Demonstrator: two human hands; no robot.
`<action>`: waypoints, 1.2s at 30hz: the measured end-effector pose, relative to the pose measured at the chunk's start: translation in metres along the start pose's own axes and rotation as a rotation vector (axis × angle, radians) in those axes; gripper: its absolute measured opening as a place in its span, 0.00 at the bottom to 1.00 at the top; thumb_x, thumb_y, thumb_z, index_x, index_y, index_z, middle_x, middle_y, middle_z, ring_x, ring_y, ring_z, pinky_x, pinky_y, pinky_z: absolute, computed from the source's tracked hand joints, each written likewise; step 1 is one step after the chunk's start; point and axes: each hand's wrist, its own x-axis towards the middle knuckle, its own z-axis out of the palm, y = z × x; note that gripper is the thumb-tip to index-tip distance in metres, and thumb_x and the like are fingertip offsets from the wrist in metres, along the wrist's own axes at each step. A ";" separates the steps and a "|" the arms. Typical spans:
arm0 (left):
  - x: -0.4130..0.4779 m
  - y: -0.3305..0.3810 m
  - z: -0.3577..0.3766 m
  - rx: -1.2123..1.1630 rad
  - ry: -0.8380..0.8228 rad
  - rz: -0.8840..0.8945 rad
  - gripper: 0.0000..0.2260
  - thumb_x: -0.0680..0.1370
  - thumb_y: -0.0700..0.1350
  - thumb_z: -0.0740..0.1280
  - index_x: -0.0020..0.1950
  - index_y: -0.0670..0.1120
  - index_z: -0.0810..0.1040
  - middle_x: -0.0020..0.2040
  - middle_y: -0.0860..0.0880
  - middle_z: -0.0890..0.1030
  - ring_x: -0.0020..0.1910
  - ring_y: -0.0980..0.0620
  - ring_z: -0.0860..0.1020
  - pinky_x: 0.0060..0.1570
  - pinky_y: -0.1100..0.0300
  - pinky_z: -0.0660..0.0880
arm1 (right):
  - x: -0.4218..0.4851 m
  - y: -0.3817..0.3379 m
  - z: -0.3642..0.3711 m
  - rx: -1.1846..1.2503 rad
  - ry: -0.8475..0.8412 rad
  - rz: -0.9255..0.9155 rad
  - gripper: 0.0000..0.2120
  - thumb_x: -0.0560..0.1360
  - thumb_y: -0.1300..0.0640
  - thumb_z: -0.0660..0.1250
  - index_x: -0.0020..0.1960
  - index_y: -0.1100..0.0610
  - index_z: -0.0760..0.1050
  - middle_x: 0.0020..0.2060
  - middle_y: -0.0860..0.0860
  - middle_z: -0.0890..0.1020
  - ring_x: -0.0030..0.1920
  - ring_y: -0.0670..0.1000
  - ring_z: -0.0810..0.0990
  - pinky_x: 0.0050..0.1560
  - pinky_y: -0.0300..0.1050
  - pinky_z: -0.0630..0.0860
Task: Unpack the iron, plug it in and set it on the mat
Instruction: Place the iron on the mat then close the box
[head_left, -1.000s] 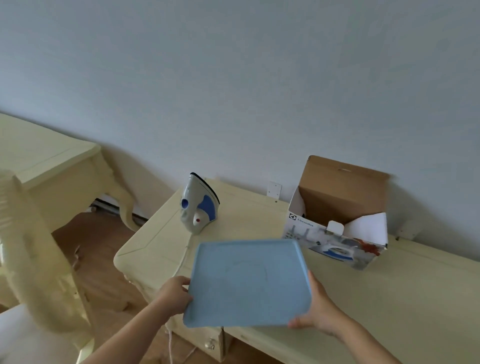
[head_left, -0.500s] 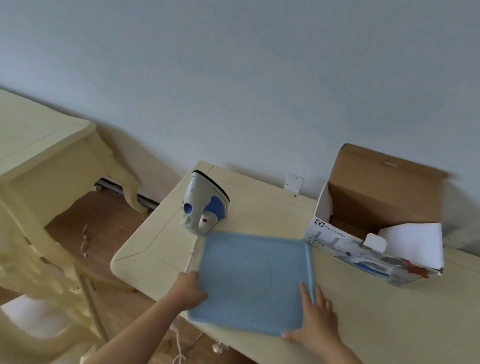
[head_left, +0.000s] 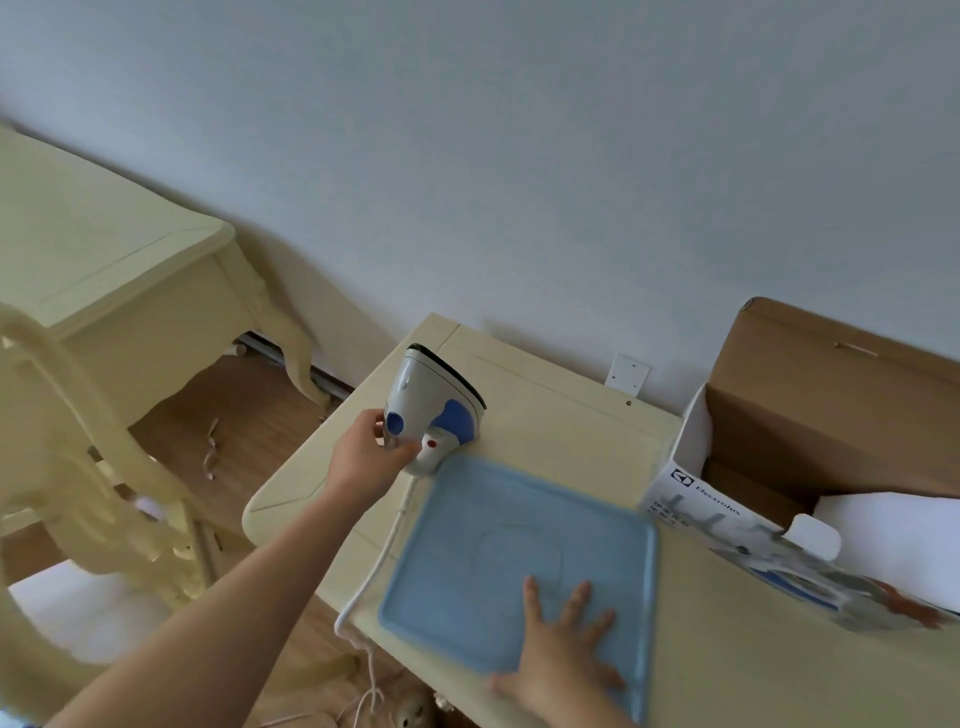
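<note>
Now I've laid the mat (head_left: 519, 561) flat at the surface's (head_left: 545, 421) near edge. My right hand (head_left: 561, 654) presses it, fingers spread. My left hand (head_left: 363, 457) has shifted to grip the iron (head_left: 434, 410), upright by the far-left corner, ready to lift.

Your cream table (head_left: 545, 415) carries three things: the blue mat (head_left: 467, 571) lying flat near the front edge, the iron (head_left: 431, 400) standing on its heel at the mat's far left corner, and the open cardboard box (head_left: 831, 415) on the right. The white cord (head_left: 384, 556) runs beside the mat and drops over the edge.
</note>
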 end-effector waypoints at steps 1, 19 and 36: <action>0.005 0.001 0.000 0.016 -0.024 0.011 0.20 0.72 0.46 0.71 0.62 0.44 0.71 0.54 0.47 0.76 0.49 0.49 0.74 0.44 0.57 0.69 | 0.000 -0.003 0.001 -0.009 0.013 0.009 0.55 0.65 0.34 0.69 0.73 0.40 0.30 0.72 0.61 0.29 0.72 0.71 0.35 0.60 0.76 0.62; 0.056 -0.039 -0.106 -0.009 -0.022 0.063 0.16 0.68 0.42 0.72 0.53 0.44 0.71 0.46 0.43 0.78 0.42 0.43 0.78 0.42 0.46 0.79 | 0.022 -0.052 -0.025 -0.443 0.066 -0.266 0.54 0.62 0.39 0.74 0.73 0.35 0.39 0.75 0.56 0.34 0.75 0.64 0.36 0.68 0.72 0.49; 0.046 -0.043 -0.112 0.073 -0.123 0.195 0.16 0.68 0.45 0.72 0.52 0.44 0.72 0.39 0.52 0.73 0.36 0.56 0.71 0.31 0.64 0.67 | 0.014 -0.146 0.016 -0.215 0.200 -0.175 0.48 0.66 0.28 0.60 0.75 0.46 0.41 0.75 0.61 0.40 0.73 0.70 0.41 0.70 0.66 0.52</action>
